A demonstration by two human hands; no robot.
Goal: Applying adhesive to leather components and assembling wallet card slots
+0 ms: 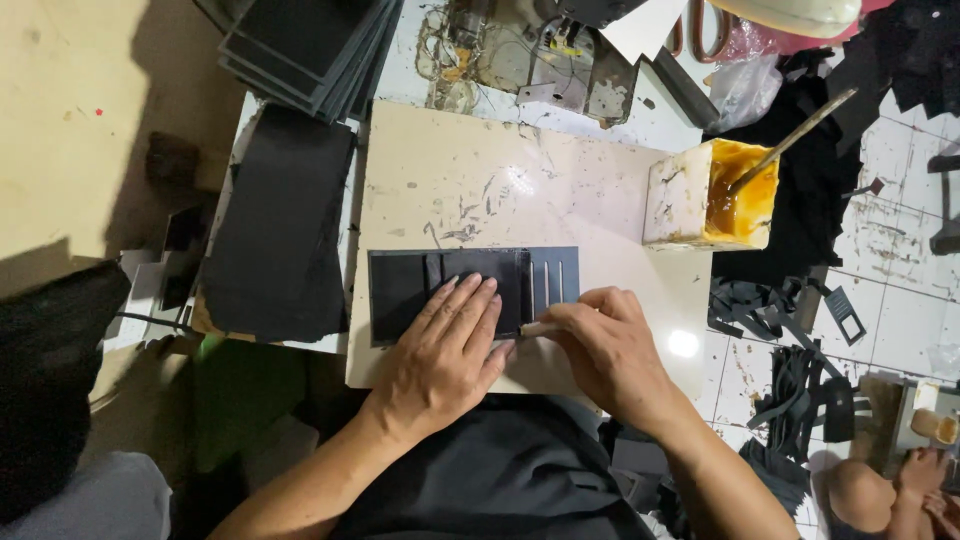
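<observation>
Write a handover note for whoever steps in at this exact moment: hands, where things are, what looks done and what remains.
Left hand: flat, palm down, pinning the black wallet panel to the cream work board.
Right hand: pinching a thin brush-like tool, tip at the panel's right part.
Glue pot, amber adhesive with a stick standing in it, sits at the board's far right corner.
Black sheet stack lies left of the board.
Done: pale lines already show on the panel's right end.
Left: I cannot tell how much of the panel is still uncoated.
</observation>
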